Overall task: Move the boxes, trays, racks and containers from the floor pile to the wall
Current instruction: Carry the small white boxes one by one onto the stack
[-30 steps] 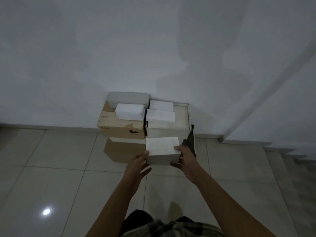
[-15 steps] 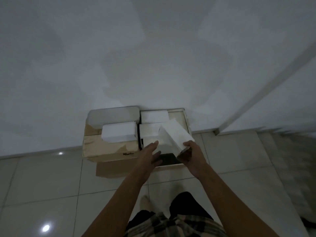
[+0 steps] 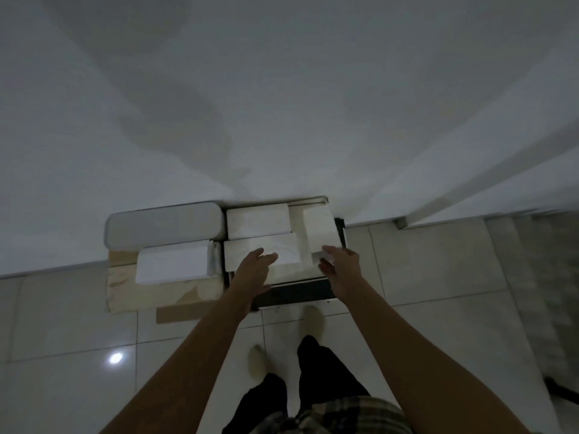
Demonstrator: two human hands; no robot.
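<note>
A stack of boxes stands against the white wall. A white box (image 3: 319, 230) lies lengthwise at the right of the stack's top, beside two other white boxes (image 3: 258, 221) (image 3: 282, 252). My right hand (image 3: 340, 266) touches the near end of that white box with loose fingers. My left hand (image 3: 255, 267) hovers with straight fingers over the front middle white box. Both rest on a larger pale box with a dark front edge (image 3: 296, 292).
To the left sits a brown cardboard box (image 3: 163, 292) carrying a white box (image 3: 174, 266) and a grey rounded container (image 3: 164, 223). A flat cardboard piece (image 3: 178, 314) pokes out below. A wall corner (image 3: 402, 222) stands at right. My feet are on pale floor tiles.
The white box went from both hands, tilted in my right hand, to lying flat on the right of the stack. I have stepped closer and my left hand has moved forward.
</note>
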